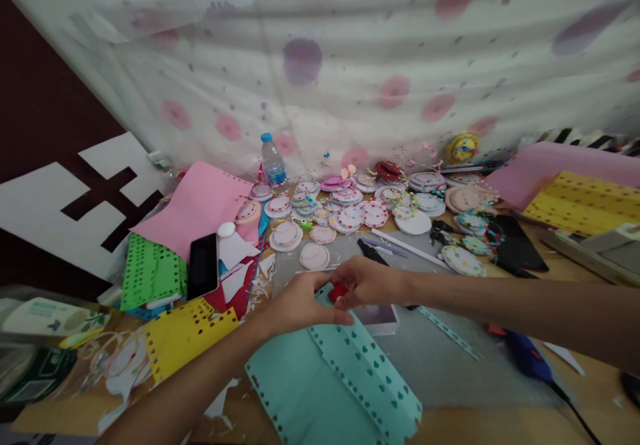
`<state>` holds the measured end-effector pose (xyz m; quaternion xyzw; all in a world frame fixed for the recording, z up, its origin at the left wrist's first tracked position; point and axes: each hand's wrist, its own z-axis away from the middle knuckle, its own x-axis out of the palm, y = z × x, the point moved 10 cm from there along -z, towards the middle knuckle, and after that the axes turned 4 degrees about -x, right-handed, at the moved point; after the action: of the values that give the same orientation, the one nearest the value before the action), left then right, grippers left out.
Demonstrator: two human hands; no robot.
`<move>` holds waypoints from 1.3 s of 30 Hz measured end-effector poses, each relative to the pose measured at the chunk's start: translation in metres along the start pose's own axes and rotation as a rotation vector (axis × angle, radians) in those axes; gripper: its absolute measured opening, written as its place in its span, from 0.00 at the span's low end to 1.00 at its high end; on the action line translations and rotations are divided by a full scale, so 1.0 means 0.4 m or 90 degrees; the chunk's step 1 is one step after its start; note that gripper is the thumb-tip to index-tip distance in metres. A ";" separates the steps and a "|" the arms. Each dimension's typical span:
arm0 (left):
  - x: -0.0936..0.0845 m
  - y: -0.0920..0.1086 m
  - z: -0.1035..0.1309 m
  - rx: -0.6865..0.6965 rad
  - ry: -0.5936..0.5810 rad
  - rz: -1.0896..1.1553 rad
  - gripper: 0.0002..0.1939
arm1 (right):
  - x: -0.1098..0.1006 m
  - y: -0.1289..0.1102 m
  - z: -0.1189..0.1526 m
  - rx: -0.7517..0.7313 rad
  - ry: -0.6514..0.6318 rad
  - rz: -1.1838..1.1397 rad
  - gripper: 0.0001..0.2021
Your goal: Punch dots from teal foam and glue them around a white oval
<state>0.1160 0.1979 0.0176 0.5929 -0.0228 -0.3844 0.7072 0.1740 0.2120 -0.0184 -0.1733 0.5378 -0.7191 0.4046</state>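
A teal foam or paper sheet (pixel 320 378) with rows of heart-shaped holes along its edges lies folded in front of me. My left hand (pixel 305 300) grips its upper part, the thumb stretched across the top. At the sheet's far corner, my right hand (pixel 367 281) is closed around a small red paper punch (pixel 338 291), largely covered by the fingers. Both hands nearly touch there. Just beyond the sheet, a shallow white box (pixel 385 321) is partly hidden under my right arm. A teal strip with holes (pixel 449 333) lies to the right on the grey mat (pixel 425 378).
Many beaded round cards (pixel 347 218) fill the back, beside a water bottle (pixel 273 160). A phone (pixel 203 266), green punched sheets (pixel 153 271) and a yellow sheet (pixel 187 338) lie left. At right are a blue corded tool (pixel 530 358) and another yellow sheet (pixel 585 205).
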 end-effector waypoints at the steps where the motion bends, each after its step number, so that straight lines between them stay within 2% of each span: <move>1: 0.000 0.000 -0.003 0.000 0.008 0.003 0.22 | -0.004 0.001 -0.001 0.003 0.008 0.006 0.08; 6: 0.003 -0.016 -0.008 -0.003 0.047 0.018 0.14 | -0.011 0.013 -0.006 0.007 0.038 0.024 0.05; 10: 0.011 -0.032 -0.010 -0.022 0.051 0.028 0.15 | -0.013 0.032 -0.011 0.008 0.047 0.019 0.06; 14: 0.006 -0.026 -0.018 -0.020 0.038 0.009 0.17 | -0.018 0.031 -0.010 -0.009 0.028 0.004 0.08; 17: 0.004 -0.018 -0.020 -0.006 -0.002 0.002 0.24 | -0.009 0.009 0.002 -0.029 -0.023 -0.051 0.12; 19: -0.002 -0.026 -0.018 -0.006 -0.009 0.009 0.26 | -0.006 -0.001 0.015 -0.021 -0.042 -0.100 0.15; 23: -0.010 -0.064 -0.001 -0.033 -0.004 0.071 0.17 | -0.019 -0.005 0.031 -0.004 -0.025 -0.196 0.19; 26: -0.006 -0.084 0.020 -0.059 -0.014 0.135 0.15 | -0.023 -0.002 0.036 -0.006 -0.010 -0.269 0.17; 29: -0.012 -0.088 0.042 -0.076 0.014 0.161 0.15 | -0.015 0.006 0.038 0.012 -0.001 -0.352 0.14; 34: -0.017 -0.098 0.073 -0.084 0.090 0.205 0.16 | 0.003 0.035 0.042 0.092 0.024 -0.446 0.10; 39: 0.011 -0.128 0.095 -0.105 0.119 0.280 0.18 | -0.015 0.066 0.034 0.137 0.078 -0.323 0.07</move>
<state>0.0743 0.1641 -0.0168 0.5471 -0.0539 -0.1654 0.8188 0.1975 0.2055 -0.0363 -0.2149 0.4212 -0.8594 0.1945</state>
